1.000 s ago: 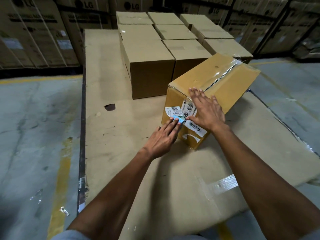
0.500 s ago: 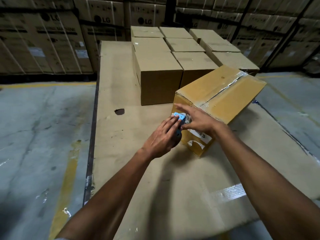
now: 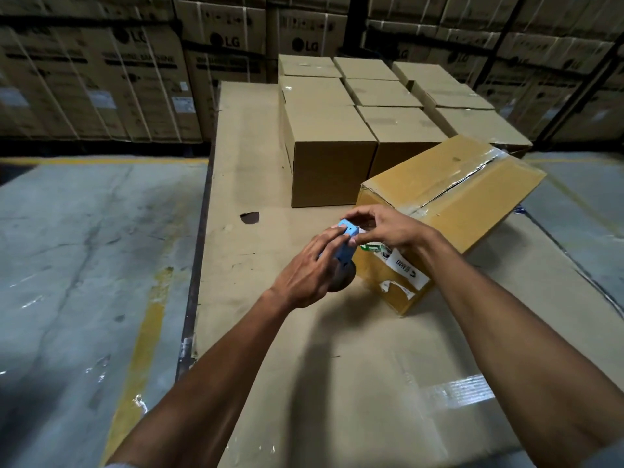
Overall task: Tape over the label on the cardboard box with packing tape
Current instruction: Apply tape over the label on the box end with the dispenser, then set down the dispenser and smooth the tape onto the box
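A yellowish cardboard box (image 3: pixel 469 197) lies at an angle on the cardboard sheet, its top seam taped. White labels (image 3: pixel 403 266) cover its near end face, partly hidden by my hands. My left hand (image 3: pixel 304 275) grips a blue tape dispenser (image 3: pixel 346 243) with a dark roll (image 3: pixel 342 278) beneath it, held just left of the box's near corner. My right hand (image 3: pixel 385 228) reaches across in front of the labels and pinches at the dispenser's top end with thumb and fingers. Whether tape is pulled out I cannot tell.
Several plain brown boxes (image 3: pixel 331 157) stand in rows behind the tilted box. A large cardboard sheet (image 3: pixel 256 332) covers the platform, with a dark hole (image 3: pixel 250 217) at its left. Concrete floor (image 3: pixel 84 265) with a yellow line lies left. Stacked printed cartons (image 3: pixel 101 79) line the back.
My right hand lifted off the box top and labels and came to the dispenser's tip. My left hand raised the dispenser away from the label face. The view shifted right and up.
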{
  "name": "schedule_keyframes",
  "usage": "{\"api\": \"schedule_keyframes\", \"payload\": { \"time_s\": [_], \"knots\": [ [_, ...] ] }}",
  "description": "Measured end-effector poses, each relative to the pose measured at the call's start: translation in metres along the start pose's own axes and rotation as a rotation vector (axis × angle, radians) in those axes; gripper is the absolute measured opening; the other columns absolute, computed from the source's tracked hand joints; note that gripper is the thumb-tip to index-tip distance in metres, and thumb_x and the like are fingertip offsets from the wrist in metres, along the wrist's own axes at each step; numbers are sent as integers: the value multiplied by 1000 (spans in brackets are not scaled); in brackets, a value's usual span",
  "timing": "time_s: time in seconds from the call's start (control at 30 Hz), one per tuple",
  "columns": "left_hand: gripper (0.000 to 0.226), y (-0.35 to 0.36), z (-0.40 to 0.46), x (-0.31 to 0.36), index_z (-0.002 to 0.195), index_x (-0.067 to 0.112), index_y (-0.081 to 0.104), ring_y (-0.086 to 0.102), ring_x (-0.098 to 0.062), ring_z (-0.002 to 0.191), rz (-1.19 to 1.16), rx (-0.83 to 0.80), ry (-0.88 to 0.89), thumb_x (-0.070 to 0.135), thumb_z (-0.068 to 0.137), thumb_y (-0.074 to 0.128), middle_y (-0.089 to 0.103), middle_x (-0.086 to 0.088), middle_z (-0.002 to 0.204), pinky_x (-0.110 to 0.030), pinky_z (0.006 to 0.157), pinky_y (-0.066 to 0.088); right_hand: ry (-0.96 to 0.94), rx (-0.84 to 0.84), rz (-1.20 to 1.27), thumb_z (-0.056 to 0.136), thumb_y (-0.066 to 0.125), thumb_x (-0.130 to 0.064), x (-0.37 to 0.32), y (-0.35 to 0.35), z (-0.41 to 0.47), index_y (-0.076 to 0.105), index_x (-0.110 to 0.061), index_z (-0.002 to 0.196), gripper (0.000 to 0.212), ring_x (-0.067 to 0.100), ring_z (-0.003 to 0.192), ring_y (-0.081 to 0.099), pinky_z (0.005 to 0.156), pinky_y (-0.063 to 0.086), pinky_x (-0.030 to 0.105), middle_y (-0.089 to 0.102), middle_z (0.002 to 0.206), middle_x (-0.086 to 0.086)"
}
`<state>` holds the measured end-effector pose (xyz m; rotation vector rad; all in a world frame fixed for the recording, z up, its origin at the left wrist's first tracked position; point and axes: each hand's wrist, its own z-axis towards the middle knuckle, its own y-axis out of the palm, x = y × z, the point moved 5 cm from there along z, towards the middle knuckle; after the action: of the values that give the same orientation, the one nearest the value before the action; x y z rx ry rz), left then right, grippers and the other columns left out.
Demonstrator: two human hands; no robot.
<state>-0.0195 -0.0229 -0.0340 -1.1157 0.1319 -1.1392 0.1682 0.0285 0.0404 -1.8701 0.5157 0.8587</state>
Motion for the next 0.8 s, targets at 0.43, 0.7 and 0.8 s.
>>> {"api": "schedule_keyframes", "payload": {
  "time_s": [0.43,0.7,0.8],
  "knots": [
    [80,9,-41,-35,171,18,25,39,-27,155,88,1,-238,57,106,53,31,-8,175,-42,117,43,231,241,-231,78,86,-54,10,42,38,81,-17,89,39,14,81,68,64,49,28,76,85,-2],
    [97,27,-74,-62,170,16,31,47,-35,148,121,-119,-148,68,96,67,39,-14,168,-44,117,44,555,225,228,67,84,-53,62,98,53,72,-13,66,42,17,50,58,53,41,26,66,59,3],
    [94,34,-87,-79,168,16,34,53,-38,141,159,-197,-168,68,96,64,44,-14,164,-48,111,50,646,90,415,86,77,-41,80,127,59,54,-21,65,37,13,40,30,45,19,21,39,50,1]
  ]
}}
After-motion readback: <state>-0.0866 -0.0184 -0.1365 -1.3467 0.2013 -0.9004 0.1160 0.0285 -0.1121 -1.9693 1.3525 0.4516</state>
